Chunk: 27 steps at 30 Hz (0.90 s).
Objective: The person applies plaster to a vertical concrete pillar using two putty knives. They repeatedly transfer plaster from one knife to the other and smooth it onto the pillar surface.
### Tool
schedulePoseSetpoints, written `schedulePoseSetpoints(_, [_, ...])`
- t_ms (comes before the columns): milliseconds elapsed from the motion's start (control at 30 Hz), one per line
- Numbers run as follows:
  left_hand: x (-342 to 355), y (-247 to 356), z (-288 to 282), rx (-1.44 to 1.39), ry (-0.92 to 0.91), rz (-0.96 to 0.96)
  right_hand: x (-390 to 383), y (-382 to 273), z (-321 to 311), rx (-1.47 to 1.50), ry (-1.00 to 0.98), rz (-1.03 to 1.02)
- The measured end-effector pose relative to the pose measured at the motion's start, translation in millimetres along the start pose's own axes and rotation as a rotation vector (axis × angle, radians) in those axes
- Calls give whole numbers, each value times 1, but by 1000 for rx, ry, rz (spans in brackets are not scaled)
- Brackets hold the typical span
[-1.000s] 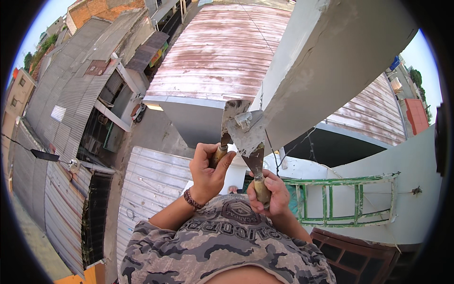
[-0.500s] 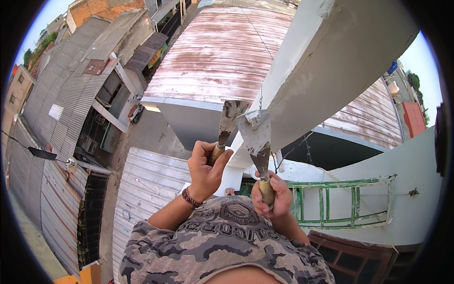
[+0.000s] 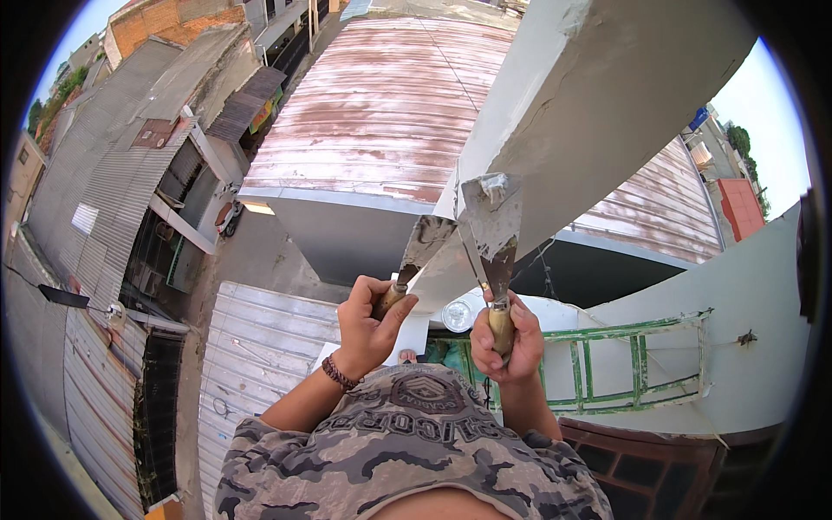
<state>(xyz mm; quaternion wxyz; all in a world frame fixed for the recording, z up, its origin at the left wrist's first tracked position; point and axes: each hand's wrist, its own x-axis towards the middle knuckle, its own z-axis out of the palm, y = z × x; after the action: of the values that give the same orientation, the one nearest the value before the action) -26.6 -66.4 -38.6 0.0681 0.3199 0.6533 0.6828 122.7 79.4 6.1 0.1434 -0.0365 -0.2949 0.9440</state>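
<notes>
My left hand (image 3: 364, 325) is wrapped around the wooden handle of a putty knife (image 3: 429, 241), whose blade is smeared with grey-white paste and tilts to the right. My right hand (image 3: 510, 345) grips a second, wider putty knife (image 3: 494, 212) by its pale wooden handle, blade upward. A small lump of white paste (image 3: 494, 186) sits near that blade's tip. Beyond both blades slants a grey-white plastered beam (image 3: 598, 113) with cracks and rough patches along its edge. Whether the right blade touches the beam, I cannot tell.
I am high above a lane (image 3: 251, 260). A green ladder (image 3: 589, 407) lies to the right, by a pale wall (image 3: 745, 277). A round clear lid or container (image 3: 457, 315) sits beyond my hands. Metal roofs (image 3: 373, 104) spread below, and thin wires (image 3: 546, 260) hang near the beam.
The two blades have moved apart, the right one away from the left. The left blade leans further right. The lump on the right blade looks smaller. My view has shifted slightly.
</notes>
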Motion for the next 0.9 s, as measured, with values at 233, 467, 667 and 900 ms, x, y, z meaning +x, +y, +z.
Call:
schedulePoseSetpoints(233, [9, -12, -16, -344, -88, -311, -20, -24, -28, -311, -127, -162])
schedulePoseSetpoints(467, [27, -17, -5, -458, -139, -327, -26, -54, 2, -397, 128, -320])
schedulePoseSetpoints(667, [77, -1, 5, -346, -154, -114, -12, -64, 39, -564, 283, -492])
schedulePoseSetpoints(900, [146, 48, 7, -219, -178, 182, -26, -62, 43, -730, 280, -476])
